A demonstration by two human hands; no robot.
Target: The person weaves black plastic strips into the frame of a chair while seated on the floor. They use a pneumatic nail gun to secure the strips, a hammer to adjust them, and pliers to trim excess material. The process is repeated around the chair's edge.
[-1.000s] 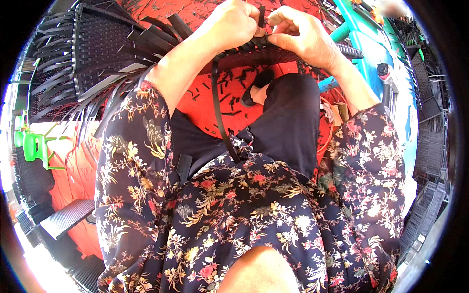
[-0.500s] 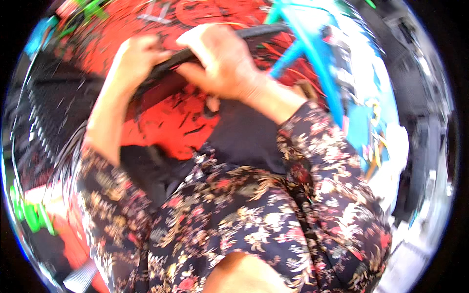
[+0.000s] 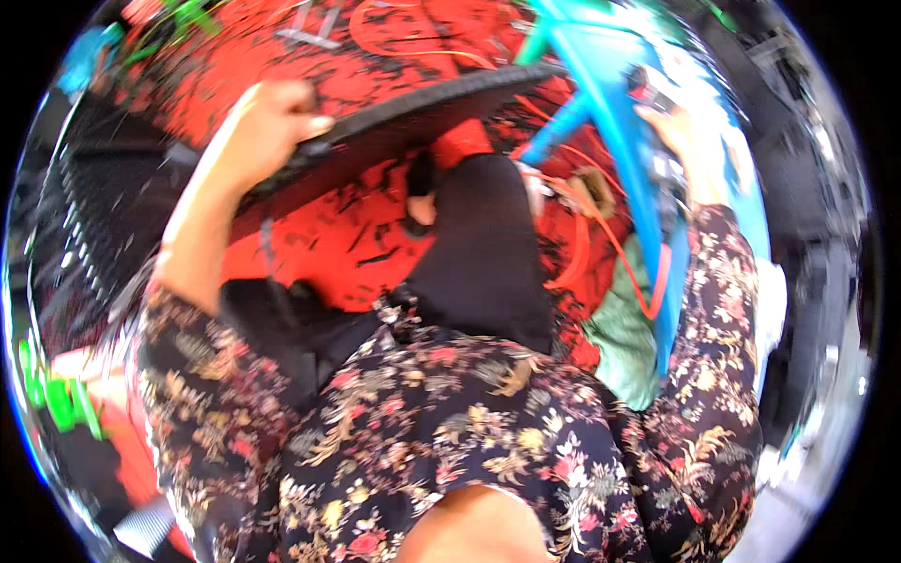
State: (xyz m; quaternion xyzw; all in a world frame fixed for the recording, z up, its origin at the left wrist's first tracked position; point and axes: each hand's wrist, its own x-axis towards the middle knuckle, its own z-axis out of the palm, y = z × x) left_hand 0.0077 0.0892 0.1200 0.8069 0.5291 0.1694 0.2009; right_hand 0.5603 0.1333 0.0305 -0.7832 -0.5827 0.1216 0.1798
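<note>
My left hand [image 3: 267,127] is closed on the near-left part of a long black panel [image 3: 404,113] with a ribbed edge, thumb along its top. The panel is held tilted above the red floor, its far end reaching toward blue legs at the right. My right hand [image 3: 671,136] is off the panel, over at the blue table [image 3: 727,155], next to a dark tool-like thing with a reddish part [image 3: 646,84]. Blur hides whether its fingers grip that thing.
Black scraps litter the red floor [image 3: 319,235]. An orange hose [image 3: 615,244] loops beside the blue table leg [image 3: 624,159]. A greenish bag [image 3: 624,347] lies beneath it. Black ribbed pieces [image 3: 103,206] are stacked at the left.
My right hand has let go of the black panel and moved right to the blue table. My left hand keeps hold of the panel.
</note>
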